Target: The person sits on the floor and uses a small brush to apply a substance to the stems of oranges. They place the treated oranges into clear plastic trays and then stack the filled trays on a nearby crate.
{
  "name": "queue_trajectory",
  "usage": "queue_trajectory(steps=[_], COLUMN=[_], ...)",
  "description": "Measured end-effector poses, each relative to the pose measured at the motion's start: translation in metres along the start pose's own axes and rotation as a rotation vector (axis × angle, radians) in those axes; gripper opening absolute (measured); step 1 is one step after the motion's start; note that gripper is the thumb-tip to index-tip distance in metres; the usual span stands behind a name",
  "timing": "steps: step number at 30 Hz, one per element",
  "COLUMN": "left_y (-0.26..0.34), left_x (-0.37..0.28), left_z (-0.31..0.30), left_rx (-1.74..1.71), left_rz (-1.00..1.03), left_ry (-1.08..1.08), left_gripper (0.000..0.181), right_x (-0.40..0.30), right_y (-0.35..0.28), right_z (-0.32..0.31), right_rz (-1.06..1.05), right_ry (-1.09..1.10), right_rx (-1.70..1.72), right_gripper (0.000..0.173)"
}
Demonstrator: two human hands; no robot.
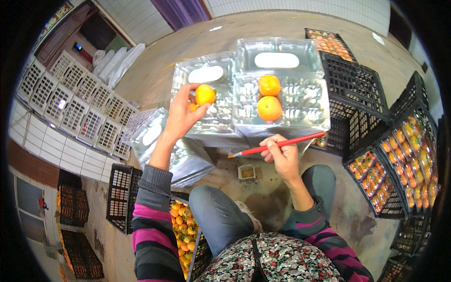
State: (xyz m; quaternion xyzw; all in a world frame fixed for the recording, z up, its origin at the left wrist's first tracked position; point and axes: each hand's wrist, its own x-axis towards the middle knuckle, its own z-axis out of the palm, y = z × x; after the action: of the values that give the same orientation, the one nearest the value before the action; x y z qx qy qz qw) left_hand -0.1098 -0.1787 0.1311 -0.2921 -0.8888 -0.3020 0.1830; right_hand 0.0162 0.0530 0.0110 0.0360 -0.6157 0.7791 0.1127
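Observation:
My left hand [185, 112] holds an orange persimmon [205, 94] between thumb and fingers, over the left stack of clear plastic trays [222, 120]. Part of another orange fruit [192, 106] shows beneath that hand. My right hand [282, 155] grips a red-handled paintbrush [289, 142], its bristle tip pointing left, in front of the trays. Two persimmons, one [269, 85] behind the other [269, 108], sit on the right tray stack [306, 102]. A small square tub [246, 172] with brownish contents stands on the floor below the brush.
A black crate of loose persimmons [197, 246] stands by my left knee. Black crates [356, 75] and packed fruit trays [410, 158] are at the right. White crates [84, 102] line the left. Another clear tray stack [190, 162] leans near my left forearm.

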Motion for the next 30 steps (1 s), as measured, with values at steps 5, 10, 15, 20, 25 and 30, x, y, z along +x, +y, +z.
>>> queue_trajectory(steps=[5, 10, 15, 20, 25, 30], left_y=[0.041, 0.051, 0.043, 0.049, 0.017, -0.061], left_x=[0.051, 0.07, 0.075, 0.071, 0.049, -0.031], left_z=[0.037, 0.053, 0.061, 0.061, 0.027, -0.058], left_rx=[0.087, 0.273, 0.245, 0.247, -0.052, 0.101], left_rz=[0.203, 0.222, 0.256, 0.187, 0.024, -0.26], left_ry=[-0.127, -0.32, -0.352, -0.303, -0.02, 0.094], left_gripper=[0.049, 0.046, 0.046, 0.047, 0.047, 0.044], right_x=[-0.001, -0.001, -0.001, 0.002, 0.002, 0.0], right_y=[-0.004, -0.007, -0.009, -0.007, -0.004, 0.0], right_z=[-0.005, -0.009, -0.011, -0.009, -0.012, -0.011], right_rz=[-0.028, -0.037, -0.033, -0.04, -0.036, -0.013], right_ry=[0.016, 0.023, 0.019, 0.014, 0.045, 0.04], right_rx=[-0.012, 0.013, 0.023, 0.019, 0.033, 0.047], right_gripper=[0.021, 0.021, 0.021, 0.021, 0.02, 0.02])
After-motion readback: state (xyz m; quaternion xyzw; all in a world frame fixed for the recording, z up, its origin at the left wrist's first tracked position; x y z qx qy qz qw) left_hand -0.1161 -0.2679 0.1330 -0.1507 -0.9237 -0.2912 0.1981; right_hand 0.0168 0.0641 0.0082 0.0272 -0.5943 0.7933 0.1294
